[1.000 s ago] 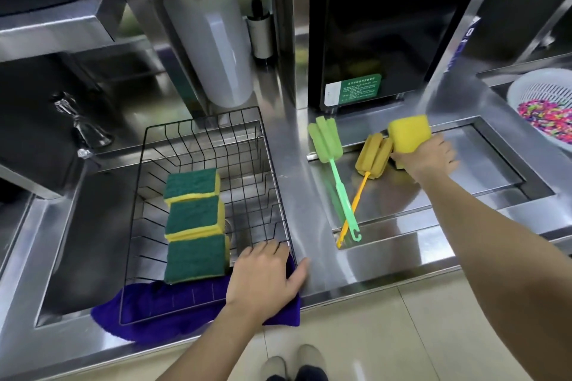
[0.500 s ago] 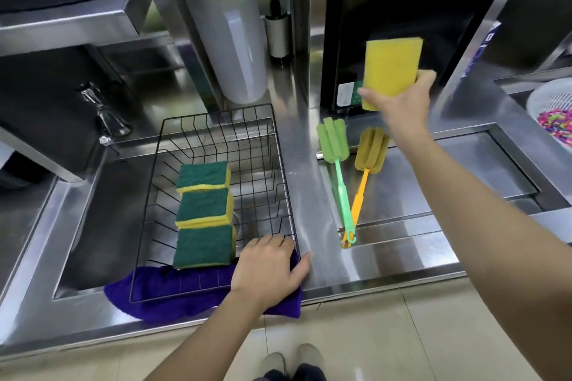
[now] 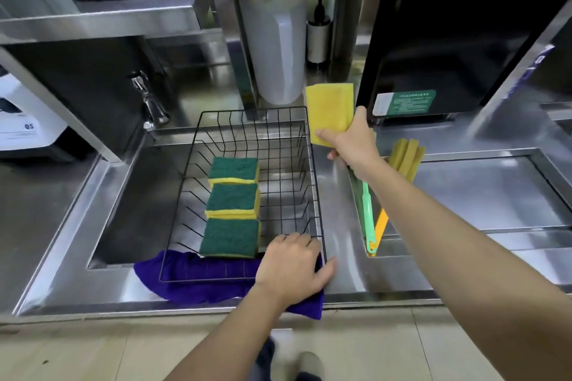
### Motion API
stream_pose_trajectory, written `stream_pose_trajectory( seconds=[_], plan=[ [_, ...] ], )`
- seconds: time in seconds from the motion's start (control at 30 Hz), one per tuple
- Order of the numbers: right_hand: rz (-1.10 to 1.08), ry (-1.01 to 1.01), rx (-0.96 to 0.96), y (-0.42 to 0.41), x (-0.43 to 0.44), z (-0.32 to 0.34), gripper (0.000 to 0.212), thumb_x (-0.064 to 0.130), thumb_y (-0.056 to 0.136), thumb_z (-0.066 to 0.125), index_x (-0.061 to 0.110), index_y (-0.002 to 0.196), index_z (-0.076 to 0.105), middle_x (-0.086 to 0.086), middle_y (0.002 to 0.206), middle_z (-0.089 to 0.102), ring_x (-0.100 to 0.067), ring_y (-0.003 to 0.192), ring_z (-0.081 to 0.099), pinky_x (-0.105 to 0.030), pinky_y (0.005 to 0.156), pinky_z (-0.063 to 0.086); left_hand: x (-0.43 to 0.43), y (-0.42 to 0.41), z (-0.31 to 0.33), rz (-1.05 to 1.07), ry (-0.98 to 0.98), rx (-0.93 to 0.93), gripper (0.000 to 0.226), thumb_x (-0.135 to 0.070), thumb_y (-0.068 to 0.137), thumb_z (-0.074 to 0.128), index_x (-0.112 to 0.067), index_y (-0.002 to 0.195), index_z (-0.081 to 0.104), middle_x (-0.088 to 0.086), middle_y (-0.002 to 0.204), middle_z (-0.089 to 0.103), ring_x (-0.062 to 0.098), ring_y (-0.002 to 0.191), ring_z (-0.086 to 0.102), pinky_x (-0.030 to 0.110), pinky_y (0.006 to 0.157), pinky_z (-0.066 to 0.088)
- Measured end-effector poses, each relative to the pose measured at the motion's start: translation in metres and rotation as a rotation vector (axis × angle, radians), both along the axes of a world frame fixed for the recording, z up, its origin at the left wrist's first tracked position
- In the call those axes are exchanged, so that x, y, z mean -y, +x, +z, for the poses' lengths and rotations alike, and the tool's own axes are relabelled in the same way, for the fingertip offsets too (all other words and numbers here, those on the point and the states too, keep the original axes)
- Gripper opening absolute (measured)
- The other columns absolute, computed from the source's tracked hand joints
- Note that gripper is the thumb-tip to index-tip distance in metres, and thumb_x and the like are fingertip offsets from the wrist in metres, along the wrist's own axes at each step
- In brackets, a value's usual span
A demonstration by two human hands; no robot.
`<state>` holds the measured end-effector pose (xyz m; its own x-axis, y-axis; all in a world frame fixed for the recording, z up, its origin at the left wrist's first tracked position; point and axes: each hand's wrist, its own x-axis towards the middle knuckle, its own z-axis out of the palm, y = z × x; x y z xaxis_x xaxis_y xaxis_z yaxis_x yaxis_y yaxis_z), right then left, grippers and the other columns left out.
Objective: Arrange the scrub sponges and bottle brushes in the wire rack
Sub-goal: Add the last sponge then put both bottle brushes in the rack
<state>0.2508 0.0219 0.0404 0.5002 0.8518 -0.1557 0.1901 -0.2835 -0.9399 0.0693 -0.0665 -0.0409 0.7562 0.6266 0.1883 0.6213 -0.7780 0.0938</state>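
three scrub sponges (image 3: pixel 232 208) already lie green side up in a row inside the wire rack (image 3: pixel 315 195), which sits in the sink on a purple cloth (image 3: pixel 198 275). a fourth sponge (image 3: pixel 330 111) is in the air just past the rack's far right corner, pinched by its lower edge in the right hand (image 3: pixel 351 142), its grip closed on it. two bottle brushes (image 3: pixel 370 219) lie on the desk (image 3: pixel 337 241) to the right, not yet moved. the left hand (image 3: pixel 291 266) rests flat and spread on the rack's near right corner, clasping nothing.
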Motion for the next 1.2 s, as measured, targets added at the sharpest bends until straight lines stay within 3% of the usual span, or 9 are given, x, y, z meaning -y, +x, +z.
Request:
stream_pose_trajectory(
  seconds=[0.2,0.33,0.4,0.53,0.7,0.9,0.97,1.07,1.2],
  plan=[
    [-0.025,-0.001,-0.219,-0.016,-0.005,0.000,0.046,0.004,0.073,0.074,0.012,0.101,0.038,-0.009,0.091,0.057,-0.015,0.045,0.047,-0.018,0.032,0.035,0.001,-0.001,-0.001,-0.005,0.012,0.022,0.041,-0.052,0.082,0.046,-0.018,0.062,0.058,-0.003,0.059,0.059,0.017,0.056,0.055,0.026,0.052,0.042],
    [0.041,0.047,-0.372,-0.026,-0.012,-0.001,0.052,-0.013,0.070,0.069,0.010,0.109,0.042,-0.005,0.096,0.052,-0.016,0.070,0.057,-0.021,0.050,0.052,-0.004,-0.006,0.000,0.041,-0.017,0.059,0.045,-0.055,0.082,0.043,-0.018,0.064,0.060,-0.002,0.062,0.061,0.018,0.058,0.057,0.028,0.053,0.043],
    [0.083,0.074,-0.454,-0.031,-0.015,-0.003,0.052,-0.008,0.072,0.071,0.011,0.112,0.043,-0.003,0.100,0.051,-0.017,0.082,0.058,-0.025,0.061,0.052,-0.009,-0.015,0.000,0.058,-0.005,0.082,0.046,-0.055,0.083,0.041,-0.017,0.065,0.060,-0.002,0.062,0.060,0.019,0.059,0.056,0.028,0.054,0.043],
    [0.091,0.082,-0.634,-0.043,-0.020,-0.007,0.013,0.023,0.088,0.062,0.016,0.090,0.051,-0.005,0.106,0.054,-0.018,0.089,0.056,-0.028,0.068,0.049,-0.018,-0.036,0.001,0.126,0.005,0.090,0.049,-0.056,0.085,0.039,-0.017,0.061,0.056,-0.001,0.059,0.058,0.020,0.057,0.055,0.028,0.052,0.042],
    [-0.071,0.095,-0.610,-0.054,-0.031,-0.014,0.018,0.005,0.089,0.056,0.015,0.074,0.054,-0.005,0.093,0.057,-0.023,0.085,0.055,-0.031,0.066,0.049,-0.024,-0.051,0.002,0.224,-0.005,0.145,0.049,-0.054,0.085,0.039,-0.016,0.059,0.054,-0.001,0.057,0.057,0.019,0.053,0.054,0.027,0.050,0.042],
    [-0.205,0.046,-0.704,-0.071,-0.051,-0.022,0.025,-0.006,0.082,0.062,0.007,0.093,0.043,-0.007,0.104,0.051,-0.021,0.095,0.056,-0.039,0.097,0.050,-0.029,-0.060,0.001,0.282,-0.018,0.193,0.044,-0.048,0.085,0.041,-0.016,0.059,0.055,0.000,0.056,0.056,0.020,0.053,0.053,0.027,0.048,0.041],
    [-0.233,0.005,-0.751,-0.079,-0.060,-0.025,0.020,-0.004,0.081,0.063,0.006,0.085,0.047,-0.011,0.109,0.051,-0.023,0.099,0.056,-0.040,0.101,0.048,-0.029,-0.061,0.000,0.284,-0.023,0.193,0.043,-0.047,0.085,0.041,-0.015,0.059,0.054,0.000,0.056,0.056,0.020,0.054,0.053,0.027,0.048,0.041],
    [-0.222,-0.054,-0.735,-0.092,-0.071,-0.033,0.026,-0.001,0.080,0.066,0.000,0.103,0.052,-0.012,0.114,0.056,-0.023,0.099,0.057,-0.040,0.101,0.048,-0.029,-0.062,-0.001,0.277,-0.023,0.186,0.043,-0.046,0.085,0.042,-0.015,0.059,0.055,0.000,0.057,0.056,0.019,0.054,0.053,0.026,0.049,0.041],
    [-0.154,-0.106,-0.672,-0.111,-0.089,-0.042,0.020,0.000,0.081,0.066,0.010,0.083,0.049,-0.009,0.108,0.056,-0.023,0.099,0.058,-0.040,0.101,0.048,-0.029,-0.062,-0.003,0.271,-0.048,0.197,0.043,-0.045,0.086,0.042,-0.014,0.061,0.055,0.002,0.057,0.057,0.021,0.056,0.053,0.027,0.051,0.042]
  ],
)
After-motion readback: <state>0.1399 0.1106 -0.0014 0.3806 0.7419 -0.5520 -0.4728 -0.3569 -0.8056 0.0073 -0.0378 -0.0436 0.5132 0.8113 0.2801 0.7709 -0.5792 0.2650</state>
